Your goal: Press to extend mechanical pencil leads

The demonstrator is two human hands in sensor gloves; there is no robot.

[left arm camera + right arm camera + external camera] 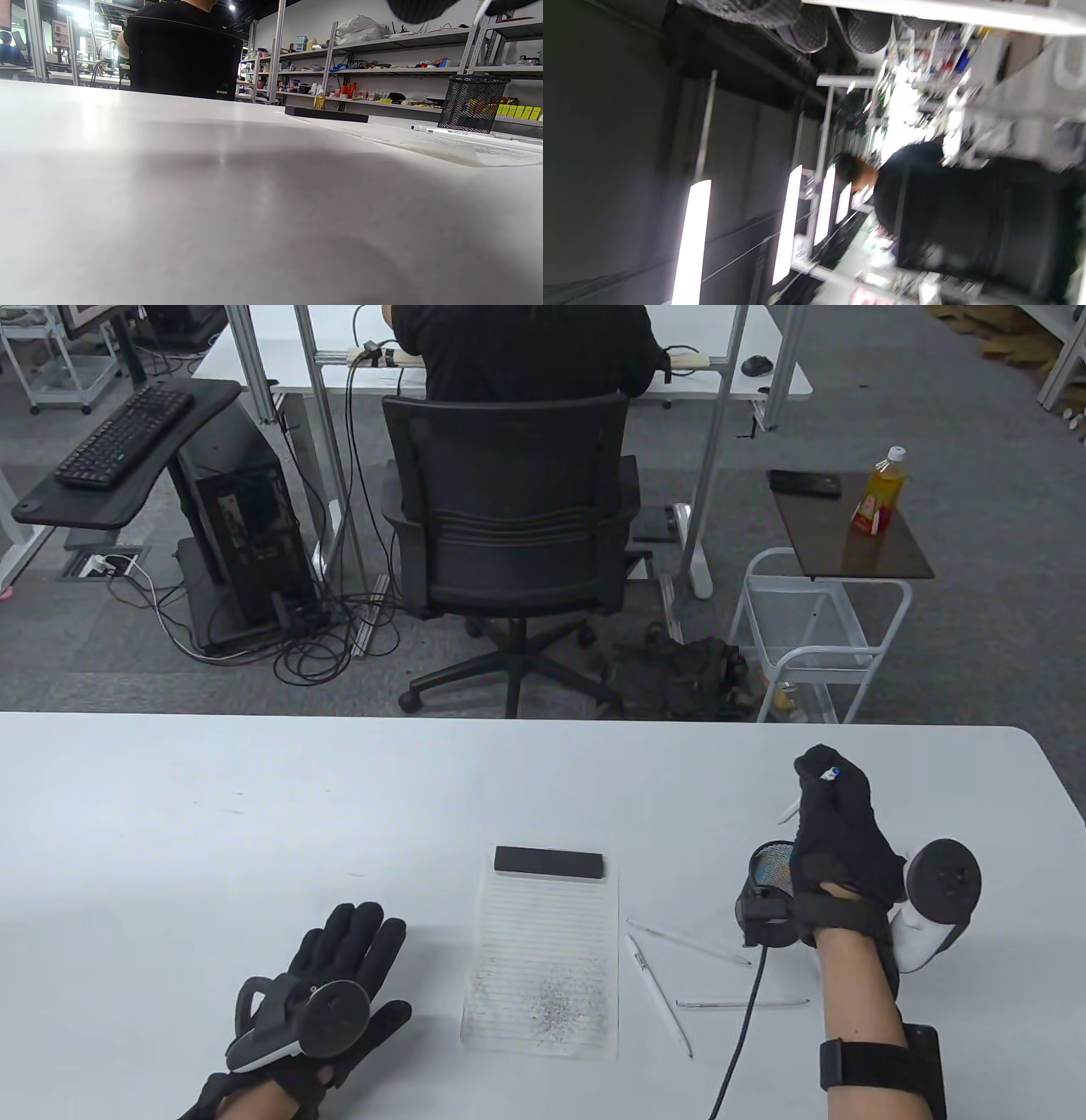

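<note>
A lined pad (543, 950) lies on the white bench (212, 814), grey smudges on its lower half, a black block (550, 863) across its top edge. Beyond the bench a person (526, 347) sits in a black office chair (509, 526). Left of the chair stands a computer tower (242, 526) beneath a keyboard (125, 434). To the right, a bottle (882, 492) and a phone (804, 482) sit on a small brown table (882, 551).

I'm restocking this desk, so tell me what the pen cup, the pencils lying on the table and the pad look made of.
Pen cup: black metal mesh, most likely; light shows through a fine grid.
Pencils: white, smooth barrels, probably plastic, with thin clips that look like metal.
Pad: white ruled paper, matte, speckled with grey marks, with a black strip along its top edge whose material is unclear.
</note>
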